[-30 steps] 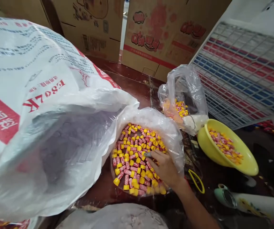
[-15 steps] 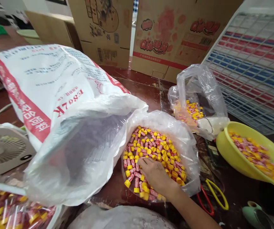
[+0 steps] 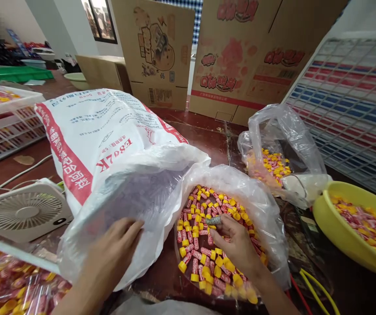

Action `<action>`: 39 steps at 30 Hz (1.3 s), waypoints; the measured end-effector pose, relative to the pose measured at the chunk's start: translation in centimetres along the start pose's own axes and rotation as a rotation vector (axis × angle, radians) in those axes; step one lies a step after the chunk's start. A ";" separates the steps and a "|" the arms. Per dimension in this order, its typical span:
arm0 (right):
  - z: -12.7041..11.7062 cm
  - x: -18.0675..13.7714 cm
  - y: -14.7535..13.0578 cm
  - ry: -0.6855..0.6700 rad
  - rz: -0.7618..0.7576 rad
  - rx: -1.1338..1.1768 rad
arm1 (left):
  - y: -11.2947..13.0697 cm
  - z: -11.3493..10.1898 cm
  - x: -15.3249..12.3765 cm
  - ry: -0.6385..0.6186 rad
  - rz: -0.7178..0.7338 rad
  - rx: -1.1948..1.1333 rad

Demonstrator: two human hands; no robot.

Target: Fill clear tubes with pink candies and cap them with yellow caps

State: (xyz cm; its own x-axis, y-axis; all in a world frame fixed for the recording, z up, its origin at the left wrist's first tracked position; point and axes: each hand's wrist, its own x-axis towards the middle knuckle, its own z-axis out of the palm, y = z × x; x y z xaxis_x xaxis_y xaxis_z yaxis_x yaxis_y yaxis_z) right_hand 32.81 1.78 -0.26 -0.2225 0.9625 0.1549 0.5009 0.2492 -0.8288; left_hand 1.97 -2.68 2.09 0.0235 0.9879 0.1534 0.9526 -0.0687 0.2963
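Observation:
My left hand (image 3: 117, 245) is at the mouth of a white printed sack (image 3: 132, 118), slightly blurred, its fingertips hidden behind the hand. Faint clear, tube-like pieces (image 3: 148, 197) show inside the sack. To the right, my right hand (image 3: 237, 245) hovers over small pink-labelled bottles with yellow caps (image 3: 204, 256), which lie spread on a clear plastic bag (image 3: 266, 210). A grey-green wrap (image 3: 213, 220) covers one of its fingertips. Thumb and forefinger are apart, and I see nothing held between them.
A small fan (image 3: 27, 212) stands at left, near a white crate (image 3: 11, 118). Another bag of bottles (image 3: 273, 164) and a yellow basin (image 3: 348, 232) are at right. Cardboard boxes (image 3: 240, 65) and a wire rack (image 3: 348, 109) stand behind. Yellow-handled scissors (image 3: 319, 288) lie at lower right.
My left hand has come into view at the sack's mouth. My right hand has lifted off the bottles, its fingers now spread. The view has shifted up and left.

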 end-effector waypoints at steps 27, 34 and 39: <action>2.3 -0.1 -7.3 0.015 -0.229 0.413 | 7.1 2.9 -1.9 -0.542 -0.292 -1.375; 1.6 0.2 -7.4 -0.145 -0.409 0.196 | 6.2 2.1 -2.0 -0.711 -0.285 -1.626; 1.8 -0.7 -7.0 -0.227 -0.556 -0.061 | 6.8 1.9 -2.2 -0.708 -0.342 -1.808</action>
State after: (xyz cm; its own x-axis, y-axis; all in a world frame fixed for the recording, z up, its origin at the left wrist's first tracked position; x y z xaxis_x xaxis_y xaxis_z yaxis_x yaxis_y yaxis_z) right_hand 27.98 -0.83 4.42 -0.6344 0.6412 0.4316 0.3044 0.7205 -0.6230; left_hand 8.97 -5.08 1.96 0.4696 0.8256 -0.3128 -0.4158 0.5194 0.7466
